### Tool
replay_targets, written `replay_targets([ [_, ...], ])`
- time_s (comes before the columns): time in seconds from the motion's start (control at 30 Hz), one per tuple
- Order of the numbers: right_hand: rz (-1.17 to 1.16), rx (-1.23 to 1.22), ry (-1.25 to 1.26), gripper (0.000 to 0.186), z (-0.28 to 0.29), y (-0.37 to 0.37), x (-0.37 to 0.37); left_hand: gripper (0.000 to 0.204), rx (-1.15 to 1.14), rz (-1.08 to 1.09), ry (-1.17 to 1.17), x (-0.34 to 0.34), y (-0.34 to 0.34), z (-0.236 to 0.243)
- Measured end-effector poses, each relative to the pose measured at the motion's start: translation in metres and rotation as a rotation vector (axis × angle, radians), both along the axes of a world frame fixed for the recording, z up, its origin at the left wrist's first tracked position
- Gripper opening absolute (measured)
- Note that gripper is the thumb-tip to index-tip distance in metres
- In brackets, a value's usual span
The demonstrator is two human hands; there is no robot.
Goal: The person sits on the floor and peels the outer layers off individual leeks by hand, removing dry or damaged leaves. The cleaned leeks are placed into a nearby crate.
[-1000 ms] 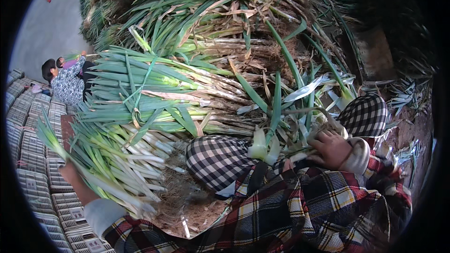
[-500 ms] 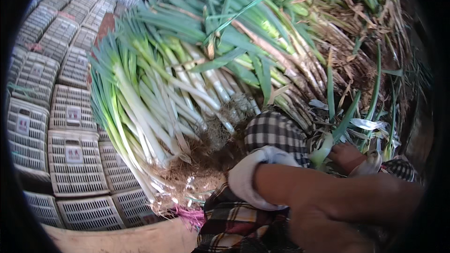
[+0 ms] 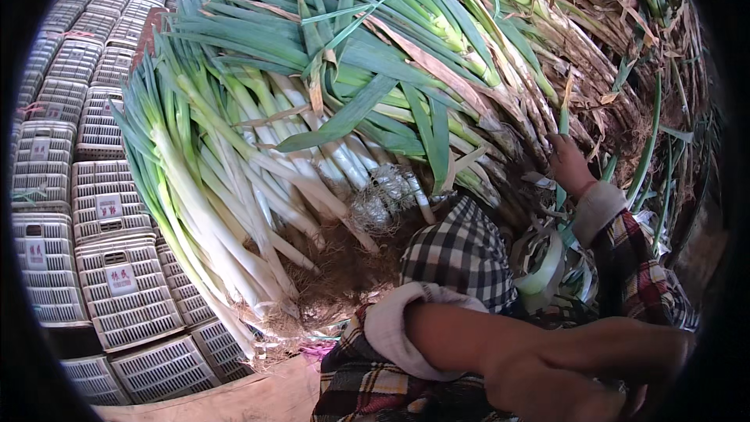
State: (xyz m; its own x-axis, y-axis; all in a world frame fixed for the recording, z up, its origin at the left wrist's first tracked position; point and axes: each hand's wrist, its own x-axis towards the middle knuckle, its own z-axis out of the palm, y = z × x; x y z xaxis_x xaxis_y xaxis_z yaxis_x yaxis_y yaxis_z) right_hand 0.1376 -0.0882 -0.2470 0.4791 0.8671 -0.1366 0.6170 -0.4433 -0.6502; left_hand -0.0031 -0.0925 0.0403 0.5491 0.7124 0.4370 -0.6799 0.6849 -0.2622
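Observation:
My right hand (image 3: 572,166) reaches out at the right, its fingers bent against the soil-stained stalks of the untrimmed leeks (image 3: 500,94). An upright green leaf (image 3: 566,105) rises just above it; whether the fingers grip a stalk is unclear. Close to the camera at lower right, my left hand (image 3: 586,367) is dark and blurred, with its fingers curled. What it holds, if anything, is hidden. Cleaned white leeks (image 3: 226,187) with green tops lie fanned out at left, roots toward me. Pale peeled leaves (image 3: 544,270) lie between my arms.
Stacked white slatted crates (image 3: 121,289) fill the left side. A checked cloth (image 3: 461,250) covers my knee in the middle. Loose roots and soil (image 3: 336,266) lie below the white leeks. A pale board edge (image 3: 226,391) runs along the bottom left.
My right hand has moved up and away, from the peeled leaves beside my knee to the untrimmed stalks. My left hand stays at lower right. The view has shifted slightly.

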Motion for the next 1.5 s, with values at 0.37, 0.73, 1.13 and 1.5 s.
replay_targets([
  [0.37,0.010,-0.031,0.324,0.038,0.014,-0.006,0.003,0.050,0.555,-0.630,0.785,-0.004,0.039,-0.050],
  [0.73,-0.254,0.082,1.011,0.030,0.170,-0.116,-0.023,0.028,1.754,0.360,1.719,0.019,0.015,-0.103],
  [1.13,-0.097,-0.017,0.669,0.023,0.196,-0.147,-0.064,0.025,2.870,0.434,1.448,-0.019,-0.037,-0.135],
  [1.5,-0.258,-0.261,0.324,0.028,0.283,-0.294,-0.051,0.029,2.523,0.223,1.608,-0.001,0.009,-0.224],
])
